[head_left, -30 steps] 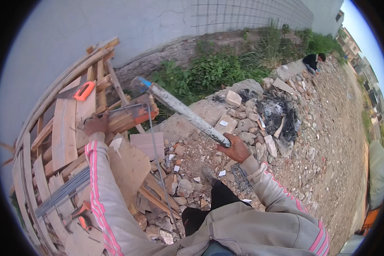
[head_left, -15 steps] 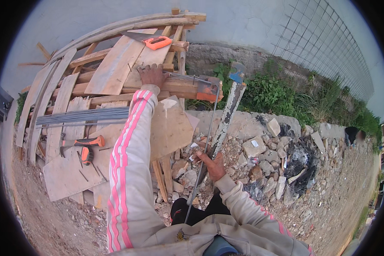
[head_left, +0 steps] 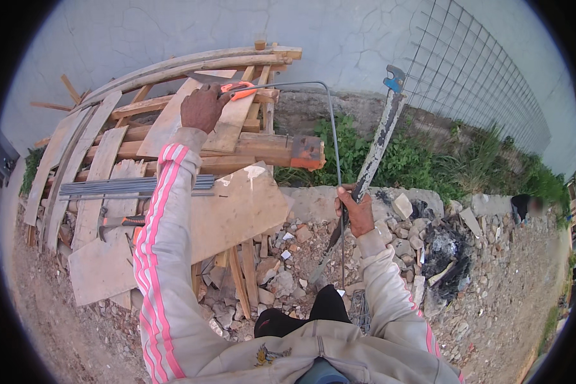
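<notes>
My left hand (head_left: 203, 109) is closed on one end of a thin steel rod (head_left: 334, 128), above the plank stack. The rod runs right, bends sharply and drops to my right hand (head_left: 357, 212). That hand is wrapped round the rod together with a long rebar bending bar (head_left: 379, 137), paint-chipped, with a blue notched head. The bar leans up to the right. Beside my left hand lies a handsaw (head_left: 242, 91) with an orange handle; the rod crosses close over it. A timber beam with an orange-marked metal plate (head_left: 308, 152) sits below the rod, apart from it.
A bundle of straight rods (head_left: 134, 186) lies on the boards, near a claw hammer (head_left: 125, 221) partly behind my left sleeve. Rubble (head_left: 400, 240) and charred debris (head_left: 447, 246) cover the ground at right. Wire mesh (head_left: 467, 70) leans on the wall behind green plants (head_left: 358, 147).
The bent rod has come up off the plated beam. My left hand has moved up and left toward the saw; my right hand has moved up and right with the bar and rod.
</notes>
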Demonstrator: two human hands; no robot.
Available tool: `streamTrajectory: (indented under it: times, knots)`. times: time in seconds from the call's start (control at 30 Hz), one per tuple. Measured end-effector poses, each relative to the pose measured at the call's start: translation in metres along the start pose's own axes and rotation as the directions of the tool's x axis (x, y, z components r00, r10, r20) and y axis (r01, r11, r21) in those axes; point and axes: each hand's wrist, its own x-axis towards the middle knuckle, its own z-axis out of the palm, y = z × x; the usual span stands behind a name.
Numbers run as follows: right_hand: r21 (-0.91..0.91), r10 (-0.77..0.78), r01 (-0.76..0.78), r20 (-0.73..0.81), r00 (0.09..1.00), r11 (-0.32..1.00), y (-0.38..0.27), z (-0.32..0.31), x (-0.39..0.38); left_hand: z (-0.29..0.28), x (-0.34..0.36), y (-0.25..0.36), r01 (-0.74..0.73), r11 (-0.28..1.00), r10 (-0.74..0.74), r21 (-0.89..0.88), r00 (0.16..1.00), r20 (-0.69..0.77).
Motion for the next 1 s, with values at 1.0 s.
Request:
streamTrajectory:
  times: [1.0]
  knots:
    - [-0.694, 0.525, -0.18, 0.323, 0.788, 0.697, -0.054, -0.155, 0.217, 0.015, -0.202, 0.166, 0.466, 0.879, -0.424, -0.1, 0.861, 0.282]
